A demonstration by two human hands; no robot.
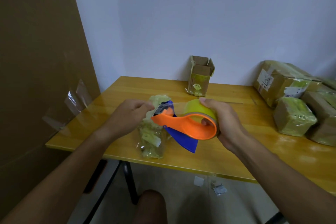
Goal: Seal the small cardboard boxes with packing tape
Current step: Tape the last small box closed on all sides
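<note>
My right hand (221,120) grips an orange and blue tape dispenser (183,123) by its yellowish tape roll (198,109), held above the yellow table (116,89). My left hand (131,114) pinches the free end of clear tape at the dispenser's blade end. Below them a small box wrapped all over in tape (153,132) lies on the table. A small cardboard box (200,76) with its top flaps open stands at the back by the wall.
Several taped cardboard boxes (294,114) are piled at the table's right side. A large cardboard sheet (40,60) with tape scraps leans at the left. Paper scraps (209,183) lie on the floor under the table's front edge, beside my knee (151,203).
</note>
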